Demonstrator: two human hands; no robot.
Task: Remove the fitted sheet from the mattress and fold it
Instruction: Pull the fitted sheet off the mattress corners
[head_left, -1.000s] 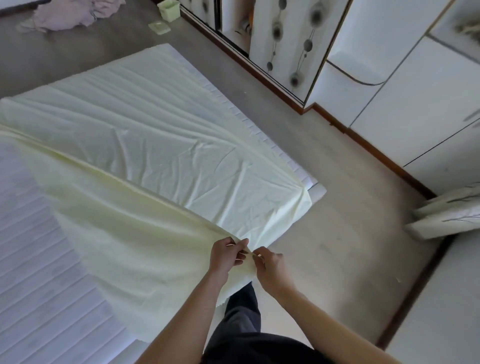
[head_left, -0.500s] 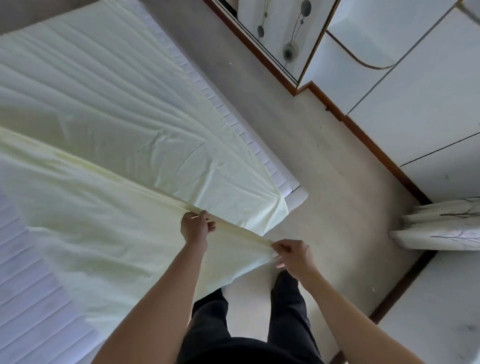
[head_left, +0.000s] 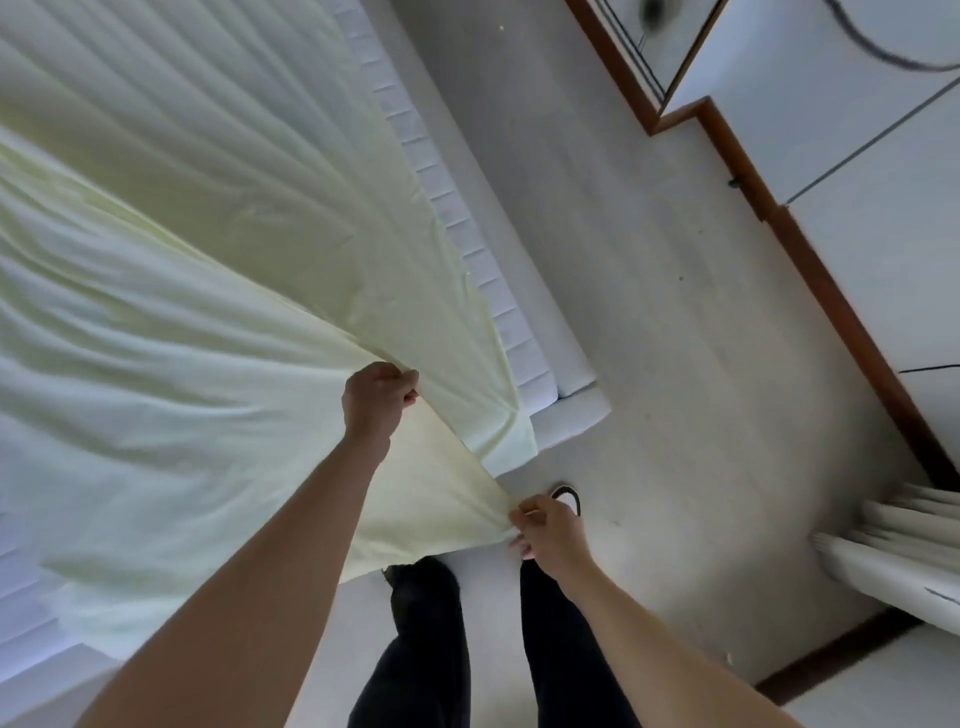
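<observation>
fitted sheet (head_left: 208, 322) pale yellow, off the near right corner, doubled over across mattress (head_left: 524, 358), far part out of view | left hand (head_left: 376, 402) pinches the fold edge | right hand (head_left: 550, 530) pinches the near corner low by floor (head_left: 649, 312) | progress: removal seemingly done, folding just begun, several folds left

The fitted sheet (head_left: 171, 322) runs off the frame left of the left hand (head_left: 375, 402), whose fingertips are buried under its fold. It hides most of the mattress (head_left: 457, 218). Pillows (head_left: 893, 545) right of the right hand (head_left: 550, 530) are cropped.
</observation>
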